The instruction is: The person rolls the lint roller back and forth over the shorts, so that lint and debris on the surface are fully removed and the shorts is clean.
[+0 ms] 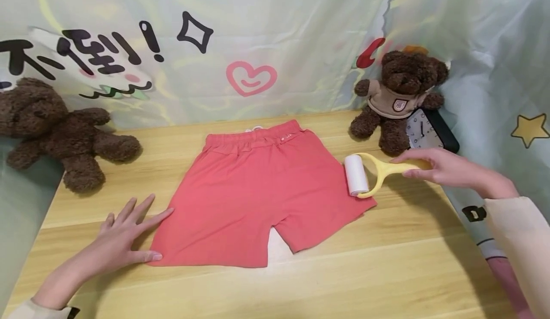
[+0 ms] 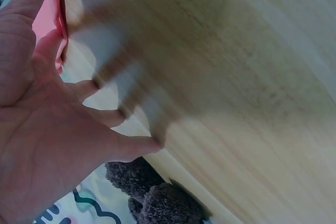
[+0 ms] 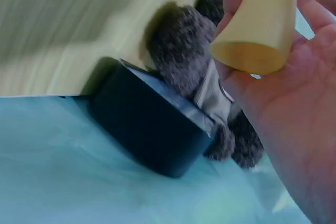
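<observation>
At eight o'clock my spread left hand (image 1: 112, 245) seemingly steadies the red drawstring shorts (image 1: 245, 195); at three, my right hand (image 1: 451, 167) grips the yellow-handled lint roller (image 1: 384, 169), perhaps touching them.

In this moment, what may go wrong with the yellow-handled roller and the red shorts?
The red shorts might shift or wrinkle: the left hand touches only one side edge, while the yellow-handled roller is at the opposite side.
The roller could slip off onto the table, since it sits right at the fabric's border.
The right hand, gripping the handle close to the clock, might bump it.
</observation>
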{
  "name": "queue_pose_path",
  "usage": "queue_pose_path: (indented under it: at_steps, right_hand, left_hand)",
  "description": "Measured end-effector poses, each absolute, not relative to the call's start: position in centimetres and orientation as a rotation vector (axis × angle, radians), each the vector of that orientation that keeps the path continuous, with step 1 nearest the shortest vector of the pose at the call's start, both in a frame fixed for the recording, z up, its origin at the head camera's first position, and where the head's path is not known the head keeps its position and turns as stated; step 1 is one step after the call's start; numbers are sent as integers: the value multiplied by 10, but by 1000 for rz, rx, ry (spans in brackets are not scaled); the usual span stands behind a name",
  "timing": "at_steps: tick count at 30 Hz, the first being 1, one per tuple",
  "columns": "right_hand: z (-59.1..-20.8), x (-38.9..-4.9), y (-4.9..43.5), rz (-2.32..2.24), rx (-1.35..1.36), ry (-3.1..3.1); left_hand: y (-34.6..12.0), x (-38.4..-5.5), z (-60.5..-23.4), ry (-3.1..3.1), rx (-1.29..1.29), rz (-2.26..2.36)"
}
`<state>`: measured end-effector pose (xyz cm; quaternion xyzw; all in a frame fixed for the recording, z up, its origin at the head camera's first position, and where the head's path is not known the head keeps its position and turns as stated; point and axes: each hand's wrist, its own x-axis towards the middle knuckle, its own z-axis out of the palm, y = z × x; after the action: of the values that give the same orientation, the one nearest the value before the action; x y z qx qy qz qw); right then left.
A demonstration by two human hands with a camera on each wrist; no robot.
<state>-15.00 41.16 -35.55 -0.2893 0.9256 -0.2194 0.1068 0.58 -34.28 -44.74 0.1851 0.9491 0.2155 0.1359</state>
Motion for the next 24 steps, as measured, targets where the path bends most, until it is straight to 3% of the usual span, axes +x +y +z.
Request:
queue_pose_path:
  at_steps: [12,20,24]
  right_hand:
    - [-348,-135,431,-729,-734,2827]
    - [-356,-121,400,-889,-548,2895]
    - [-363,-111,374,-983,-620,2928]
  left_hand:
    - [-342,10,-446,2746,539,639]
    - [-347,7,-444,2722,567,725]
    - [-351,5,-441,2702,589,749]
